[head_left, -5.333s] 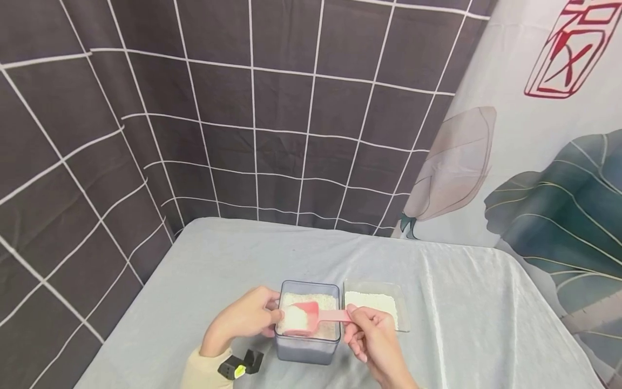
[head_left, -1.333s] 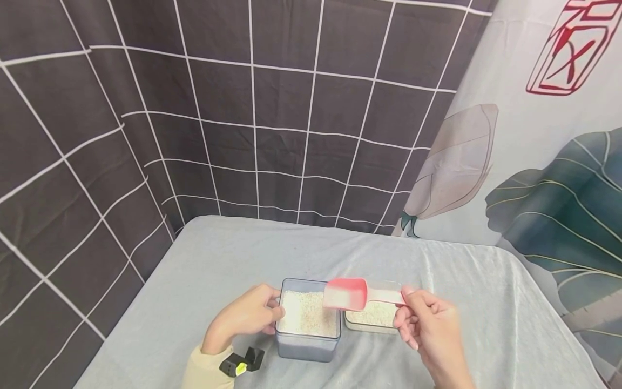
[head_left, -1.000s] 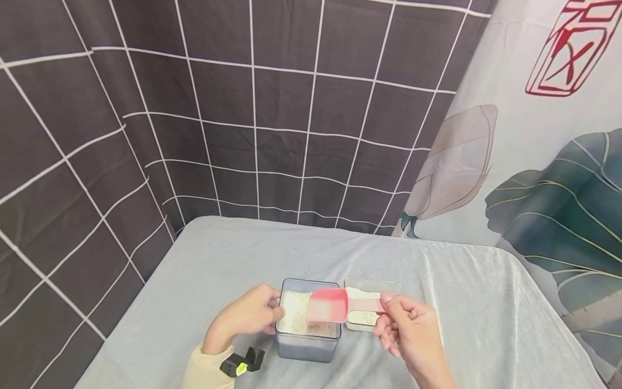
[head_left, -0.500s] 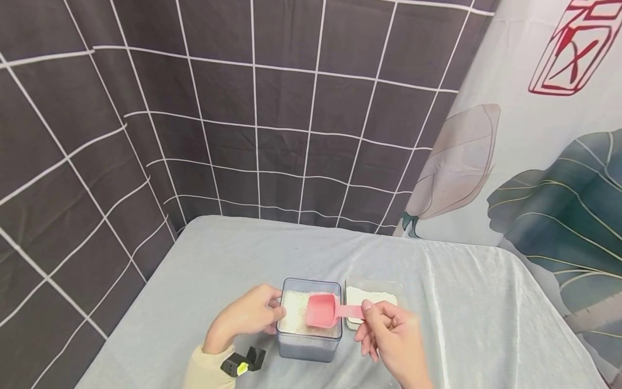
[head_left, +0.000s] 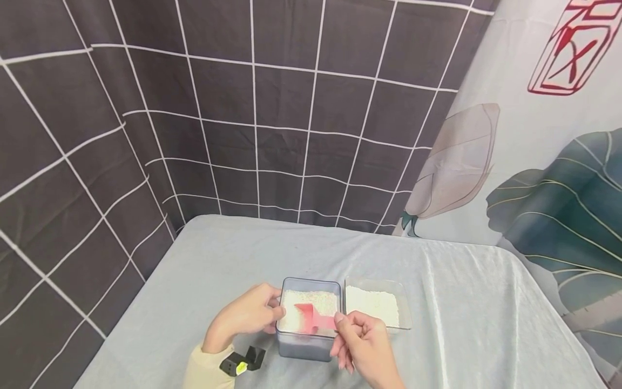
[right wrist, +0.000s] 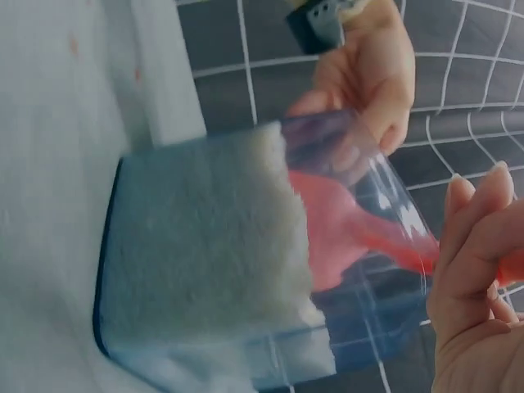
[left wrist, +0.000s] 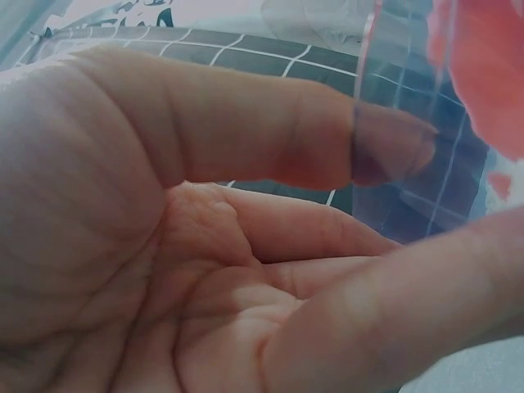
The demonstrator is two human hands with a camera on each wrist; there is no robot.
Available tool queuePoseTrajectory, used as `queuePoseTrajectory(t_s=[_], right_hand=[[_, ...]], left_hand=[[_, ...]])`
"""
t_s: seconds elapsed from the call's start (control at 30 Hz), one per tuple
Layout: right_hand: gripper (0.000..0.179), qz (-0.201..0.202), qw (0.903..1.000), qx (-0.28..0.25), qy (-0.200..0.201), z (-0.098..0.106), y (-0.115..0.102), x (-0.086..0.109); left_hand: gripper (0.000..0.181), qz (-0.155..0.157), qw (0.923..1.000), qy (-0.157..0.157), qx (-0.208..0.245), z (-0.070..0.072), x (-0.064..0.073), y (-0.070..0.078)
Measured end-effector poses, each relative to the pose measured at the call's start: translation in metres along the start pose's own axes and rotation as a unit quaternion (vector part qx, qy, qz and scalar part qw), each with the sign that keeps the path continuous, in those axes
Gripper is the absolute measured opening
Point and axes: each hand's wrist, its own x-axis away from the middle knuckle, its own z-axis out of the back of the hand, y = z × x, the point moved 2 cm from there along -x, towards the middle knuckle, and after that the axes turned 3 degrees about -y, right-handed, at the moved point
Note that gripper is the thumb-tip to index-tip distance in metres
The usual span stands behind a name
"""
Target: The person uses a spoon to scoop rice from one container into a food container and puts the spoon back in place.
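Note:
A deep blue-tinted see-through container (head_left: 306,348) holds white, rice-like grains (right wrist: 205,246). My left hand (head_left: 250,310) holds its left side; in the left wrist view a fingertip shows through the clear wall. With my right hand (head_left: 364,346) I pinch the handle of a pink scoop (head_left: 306,317) between thumb and fingers. The scoop reaches over the container's right rim, and its bowl is tipped down against the grains. Through the wall in the right wrist view, the bowl's front edge is hidden behind the grains. Beside my right hand stands a shallow clear container (head_left: 405,313) of white grains.
Both containers stand side by side near the front of a table with a pale grey cloth (head_left: 233,243). A dark gridded curtain (head_left: 218,108) hangs behind and to the left. A printed white curtain (head_left: 466,216) is at the right.
From over the shallow container, my right hand has brought the scoop left and down into the blue container, tilting its bowl. Several seconds ago the scoop was heaped with grains. My left hand has stayed put.

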Motion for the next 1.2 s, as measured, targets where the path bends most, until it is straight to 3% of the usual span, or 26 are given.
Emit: queuePoseTrajectory(t_s=[0.3, 0.57, 0.87, 1.2], right_hand=[[0.041, -0.025, 0.9982, -0.054, -0.007, 0.000, 0.001, -0.001], [0.036, -0.005, 0.9939, -0.109, -0.017, 0.004, 0.005, -0.005], [0.031, -0.039, 0.9866, -0.158, -0.009, 0.018, 0.008, -0.009], [0.029, -0.031, 0.9798, -0.195, -0.029, 0.035, 0.005, -0.014]], left_hand=[[0.037, -0.002, 1.0000, -0.001, 0.005, -0.001, 0.001, 0.000], [0.039, 0.001, 1.0000, 0.002, 0.001, -0.001, 0.001, 0.001], [0.035, 0.000, 1.0000, 0.003, -0.001, 0.000, 0.002, 0.002], [0.028, -0.009, 0.9999, -0.007, -0.006, 0.001, 0.000, 0.001]])
